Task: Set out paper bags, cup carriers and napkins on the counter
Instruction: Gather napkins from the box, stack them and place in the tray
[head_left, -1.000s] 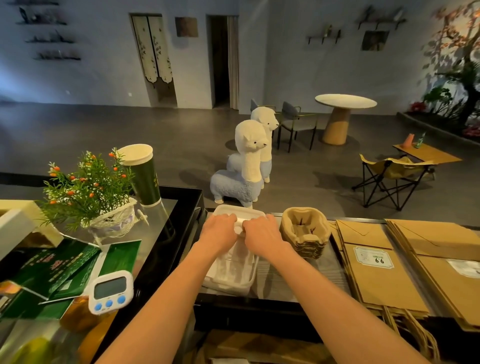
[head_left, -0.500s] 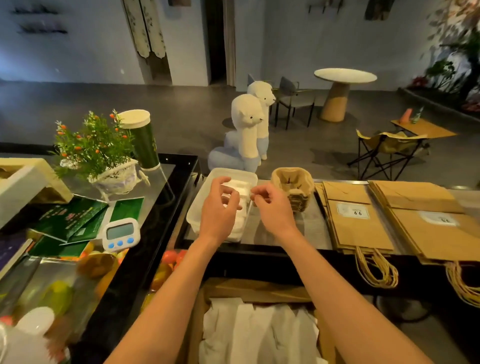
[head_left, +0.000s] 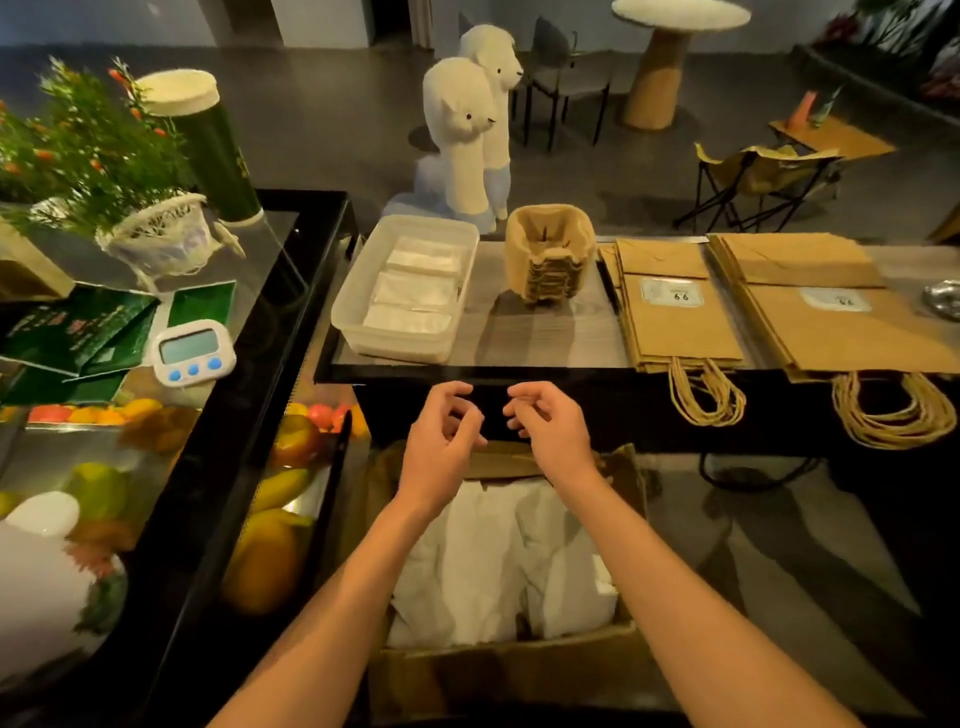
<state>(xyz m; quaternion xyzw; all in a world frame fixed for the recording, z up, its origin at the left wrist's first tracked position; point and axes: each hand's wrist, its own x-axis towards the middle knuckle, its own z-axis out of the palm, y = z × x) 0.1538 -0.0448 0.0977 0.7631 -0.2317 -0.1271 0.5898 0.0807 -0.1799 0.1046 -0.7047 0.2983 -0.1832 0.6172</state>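
- Left hand (head_left: 441, 449) and right hand (head_left: 553, 439) have withdrawn from napkins (head_left: 415, 291).
- Fingers loosely curled, holding nothing.
- From hands: napkins at 11 o'clock, cup carriers (head_left: 548, 265) 12, paper bags (head_left: 680, 332) 2.

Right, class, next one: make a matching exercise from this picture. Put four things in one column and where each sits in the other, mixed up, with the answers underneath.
Column A
1. napkins
2. cup carriers
3. paper bags
4. timer

Column B
a. lying flat, handles hanging over the near edge of the counter
b. inside the clear plastic tub
c. stacked between the tub and the bags
d. off to the left, next to the green packets

Pairs: 1-b, 2-c, 3-a, 4-d
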